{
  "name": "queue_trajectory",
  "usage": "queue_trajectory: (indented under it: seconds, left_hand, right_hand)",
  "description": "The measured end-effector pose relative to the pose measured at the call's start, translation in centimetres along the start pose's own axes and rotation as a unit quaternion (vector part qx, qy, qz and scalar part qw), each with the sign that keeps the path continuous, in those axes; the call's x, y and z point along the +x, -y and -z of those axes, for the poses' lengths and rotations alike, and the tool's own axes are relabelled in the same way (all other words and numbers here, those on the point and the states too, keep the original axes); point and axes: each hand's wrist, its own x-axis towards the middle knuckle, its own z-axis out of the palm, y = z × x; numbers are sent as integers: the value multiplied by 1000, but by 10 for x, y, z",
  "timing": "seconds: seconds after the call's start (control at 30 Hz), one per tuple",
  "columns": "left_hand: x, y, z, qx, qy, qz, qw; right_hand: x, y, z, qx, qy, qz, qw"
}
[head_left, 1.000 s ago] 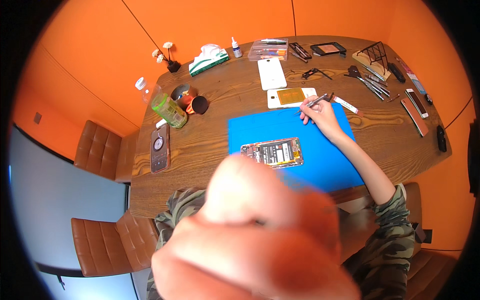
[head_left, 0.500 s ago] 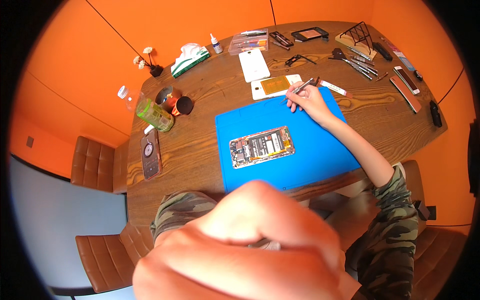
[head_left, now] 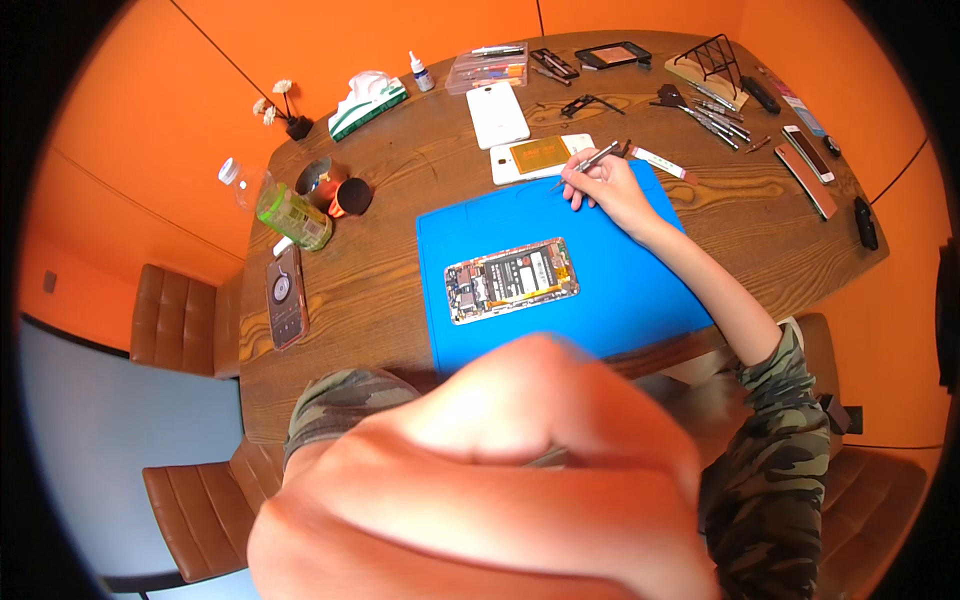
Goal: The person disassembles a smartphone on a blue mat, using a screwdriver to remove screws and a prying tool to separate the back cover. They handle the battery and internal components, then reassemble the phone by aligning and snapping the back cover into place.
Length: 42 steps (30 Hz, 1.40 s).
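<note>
My right hand (head_left: 612, 192) is closed round a slim metallic precision screwdriver (head_left: 602, 154), its thin tip slanting down to the left over the blue mat's (head_left: 630, 285) far edge. Below and to the left on the mat lies an opened phone (head_left: 512, 281), with its dark battery, circuit boards and a yellow ribbon cable exposed. Just past the screwdriver tip is a white phone part with a gold-brown panel (head_left: 540, 155). My left hand (head_left: 480, 480) looms blurred and very large at the bottom, raised away from the table. Its fingertips are hidden, so whether it holds anything is unclear.
A white phone back (head_left: 497, 115), clear tool box (head_left: 487, 70), tissue box (head_left: 367, 105) and dropper bottle (head_left: 420, 74) stand at the back. Leftward are a bottle (head_left: 295, 220), cup (head_left: 351, 198) and phone (head_left: 287, 298). Several screwdrivers (head_left: 715, 125) lie far right beside a black stand (head_left: 712, 62).
The whole view has shifted slightly, moving the table's things up and left in the picture. My right hand keeps its hold on the screwdriver over the mat's far edge.
</note>
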Motion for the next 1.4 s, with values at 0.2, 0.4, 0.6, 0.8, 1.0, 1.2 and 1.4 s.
queue_trajectory:
  seconds: [0.2,0.4,0.6,0.8,1.0,1.2,1.4]
  left_hand:
    - [13,22,9,89,-48,62,993]
    - [17,155,42,106,-48,113,987]
    - [-50,272,15,-38,115,345,931]
    - [-108,284,-13,127,71,311,939]
    - [-105,277,-16,180,87,301,932]
    - [-103,274,-15,189,95,298,931]
    - [-104,277,-14,189,100,292,932]
  right_hand:
    - [-1,0,-2,-21,-31,-18,999]
    - [-2,3,0,-14,-14,-13,1000]
    - [-3,5,-4,-43,-7,-23,999]
    - [-2,3,-4,-40,10,-10,999]
    - [-3,3,-5,-54,9,-5,998]
    - [-3,5,-5,-44,8,6,999]
    - [-4,10,-3,-48,-28,-14,998]
